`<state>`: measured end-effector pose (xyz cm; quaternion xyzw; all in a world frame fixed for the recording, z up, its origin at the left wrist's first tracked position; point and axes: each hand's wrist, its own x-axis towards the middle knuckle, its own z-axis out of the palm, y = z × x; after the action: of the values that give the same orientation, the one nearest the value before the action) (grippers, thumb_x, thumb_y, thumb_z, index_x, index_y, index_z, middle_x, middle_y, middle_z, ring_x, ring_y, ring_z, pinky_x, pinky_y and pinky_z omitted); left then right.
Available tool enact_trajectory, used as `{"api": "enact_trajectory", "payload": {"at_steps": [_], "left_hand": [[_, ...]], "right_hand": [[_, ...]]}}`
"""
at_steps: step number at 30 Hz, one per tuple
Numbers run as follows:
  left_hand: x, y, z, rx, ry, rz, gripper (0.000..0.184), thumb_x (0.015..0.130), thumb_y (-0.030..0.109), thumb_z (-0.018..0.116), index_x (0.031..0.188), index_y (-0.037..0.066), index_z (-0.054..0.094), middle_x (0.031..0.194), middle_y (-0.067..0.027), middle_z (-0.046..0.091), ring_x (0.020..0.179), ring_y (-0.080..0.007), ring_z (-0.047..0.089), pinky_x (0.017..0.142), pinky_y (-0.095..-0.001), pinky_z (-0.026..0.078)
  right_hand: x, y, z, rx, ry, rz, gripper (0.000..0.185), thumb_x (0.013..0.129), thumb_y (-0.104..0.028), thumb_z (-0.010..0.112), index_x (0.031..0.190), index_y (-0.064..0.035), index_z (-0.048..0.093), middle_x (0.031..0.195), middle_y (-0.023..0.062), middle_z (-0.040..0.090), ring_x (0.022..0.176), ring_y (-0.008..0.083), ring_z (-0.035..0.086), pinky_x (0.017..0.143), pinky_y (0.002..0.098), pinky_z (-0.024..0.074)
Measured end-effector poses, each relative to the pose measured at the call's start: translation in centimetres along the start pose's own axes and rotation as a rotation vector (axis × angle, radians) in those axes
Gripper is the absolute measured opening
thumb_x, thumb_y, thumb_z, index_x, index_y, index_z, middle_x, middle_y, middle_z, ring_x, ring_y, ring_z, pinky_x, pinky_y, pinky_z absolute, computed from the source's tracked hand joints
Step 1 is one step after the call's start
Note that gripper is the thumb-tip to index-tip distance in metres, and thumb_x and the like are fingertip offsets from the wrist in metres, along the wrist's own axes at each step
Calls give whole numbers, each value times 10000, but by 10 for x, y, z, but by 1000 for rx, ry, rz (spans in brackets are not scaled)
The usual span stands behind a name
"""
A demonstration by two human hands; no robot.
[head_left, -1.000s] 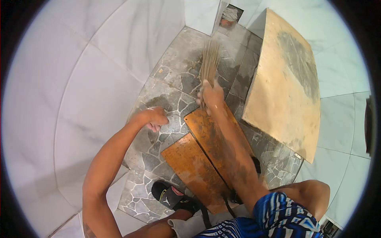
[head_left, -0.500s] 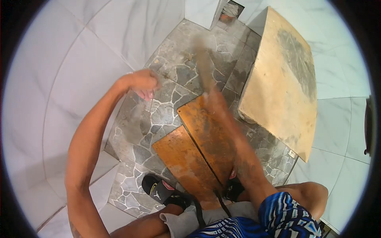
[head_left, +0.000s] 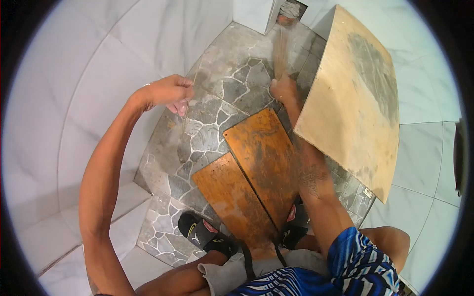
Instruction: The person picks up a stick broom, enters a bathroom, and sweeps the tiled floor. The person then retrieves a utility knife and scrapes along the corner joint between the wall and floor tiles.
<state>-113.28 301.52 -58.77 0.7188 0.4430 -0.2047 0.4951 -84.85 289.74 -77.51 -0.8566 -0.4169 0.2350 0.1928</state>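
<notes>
My right hand (head_left: pixel 285 90) is closed around one end of a long, thin brownish tool (head_left: pixel 280 49), smeared by motion, so its exact kind is unclear. The tool reaches over the stone-patterned floor (head_left: pixel 247 81) toward the back wall. My left hand (head_left: pixel 173 94) hovers near the left wall, fingers curled together; what they hold, if anything, is too small to make out. Two stained orange-brown wooden boards (head_left: pixel 264 158) lie side by side between my feet, beneath my right forearm.
A large pale board (head_left: pixel 340 103) with a grey smear leans at the right, overlapping my right forearm. White marbled wall tiles (head_left: pixel 123 54) surround the floor. At the back, a square wall opening (head_left: pixel 290 12) contains greyish material. My sandal (head_left: pixel 200 232) rests beside the wooden boards.
My right hand has swung forward and to the right with the brownish tool, toward the back wall. My left hand has shifted slightly left, its fingers still curled.
</notes>
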Motion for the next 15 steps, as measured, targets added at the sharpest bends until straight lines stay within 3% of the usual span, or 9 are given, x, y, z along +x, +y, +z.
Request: {"api": "enact_trajectory", "payload": {"at_steps": [4,6,10,13,15], "left_hand": [[3,-2,1,-17,-24,17,175,844,236,513,781,78,552,715,-58,614,714,-185,670,676,-324,537],[8,-3,-4,-12,-21,13,160,829,223,518,749,86,537,704,-49,605,706,-178,667,663,-313,530],[20,-5,13,-3,-54,-33,145,802,204,523,694,109,509,679,-27,585,695,-167,665,653,-296,518],[21,-2,16,35,-95,-25,142,806,198,517,695,109,512,681,-22,587,705,-167,667,659,-298,519],[20,-2,17,59,-113,-17,141,809,193,514,695,109,515,682,-22,589,708,-167,667,662,-299,520]], "right_hand": [[-56,-15,-23,-96,-143,-72,461,894,-202,582,1231,90,463,930,305,656,882,447,653,780,469,518],[-90,-2,-35,48,-22,-201,454,891,-194,585,1226,92,474,931,298,658,895,449,655,780,466,520],[-87,-4,-26,31,373,-173,461,888,-215,595,1235,73,498,979,284,664,938,443,654,809,476,511],[-19,-20,-29,58,200,121,459,887,-243,599,1236,41,503,1038,290,655,1001,441,640,856,493,491],[12,-25,-29,29,74,67,462,889,-259,598,1238,29,505,1061,300,646,1036,443,626,873,506,479]]}}
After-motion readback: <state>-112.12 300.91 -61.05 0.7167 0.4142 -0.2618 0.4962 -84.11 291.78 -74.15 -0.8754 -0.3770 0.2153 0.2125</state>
